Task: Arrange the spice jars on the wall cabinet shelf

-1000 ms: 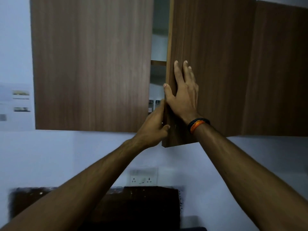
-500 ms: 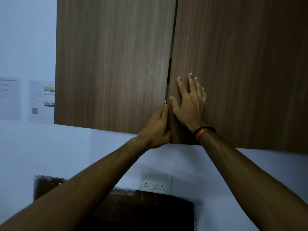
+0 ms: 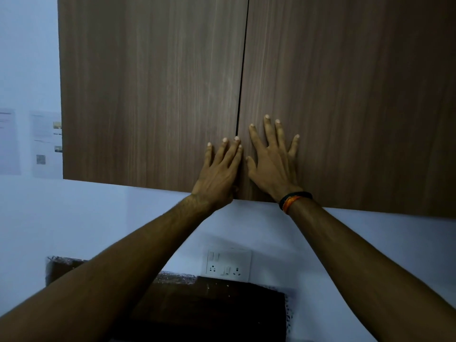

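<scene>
The wooden wall cabinet fills the upper view with both doors closed. My left hand [image 3: 218, 170] lies flat with spread fingers on the lower right corner of the left door [image 3: 148, 95]. My right hand [image 3: 272, 159], with a black and orange band at the wrist, presses flat on the lower left corner of the right door [image 3: 345, 95]. Only a thin dark seam separates the two doors. The spice jars and the shelf are hidden behind the doors.
A white wall runs below the cabinet, with a white socket plate [image 3: 228, 266] under my hands. A dark panel [image 3: 197, 309] sits below it. Printed sheets [image 3: 44, 141] hang on the wall at the left.
The right door has swung shut, closing the gap that showed the shelf and jars. My left hand went from curled at the door edge to flat on the left door.
</scene>
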A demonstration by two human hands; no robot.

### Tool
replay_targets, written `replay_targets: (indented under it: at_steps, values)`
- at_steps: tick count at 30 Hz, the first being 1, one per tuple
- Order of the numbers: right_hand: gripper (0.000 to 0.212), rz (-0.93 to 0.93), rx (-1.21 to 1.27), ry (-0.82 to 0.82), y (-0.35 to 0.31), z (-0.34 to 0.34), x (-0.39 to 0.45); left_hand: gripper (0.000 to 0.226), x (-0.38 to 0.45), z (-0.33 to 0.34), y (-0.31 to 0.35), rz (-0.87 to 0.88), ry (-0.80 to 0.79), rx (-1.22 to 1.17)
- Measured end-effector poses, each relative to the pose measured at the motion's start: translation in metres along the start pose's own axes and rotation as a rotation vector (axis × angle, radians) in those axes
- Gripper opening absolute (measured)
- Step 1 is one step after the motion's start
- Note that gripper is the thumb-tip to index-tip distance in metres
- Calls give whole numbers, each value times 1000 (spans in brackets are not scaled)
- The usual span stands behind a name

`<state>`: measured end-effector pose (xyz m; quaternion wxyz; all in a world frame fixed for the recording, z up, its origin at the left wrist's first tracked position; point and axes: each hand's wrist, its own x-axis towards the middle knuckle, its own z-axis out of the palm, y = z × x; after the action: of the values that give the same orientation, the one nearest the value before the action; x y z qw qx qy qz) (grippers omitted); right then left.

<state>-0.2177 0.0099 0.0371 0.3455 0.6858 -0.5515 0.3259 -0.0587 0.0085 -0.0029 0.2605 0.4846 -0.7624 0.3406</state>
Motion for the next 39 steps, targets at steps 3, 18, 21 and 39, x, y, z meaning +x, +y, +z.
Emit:
replay_targets:
  at_steps: [3, 18, 21, 39]
  values:
    - [83, 0, -40, -32, 3, 6, -4, 108, 6, 5, -3, 12, -4, 29]
    - [99, 5, -43, -122, 2, 14, -2, 113, 10, 10, -9, 34, -75, 19]
    - [100, 14, -48, -116, 2, 17, -3, 114, 10, 10, -6, 40, -88, 37]
    - [27, 257, 769, -75, -27, -46, -123, 102, 7, 11, -17, 79, -76, 19]
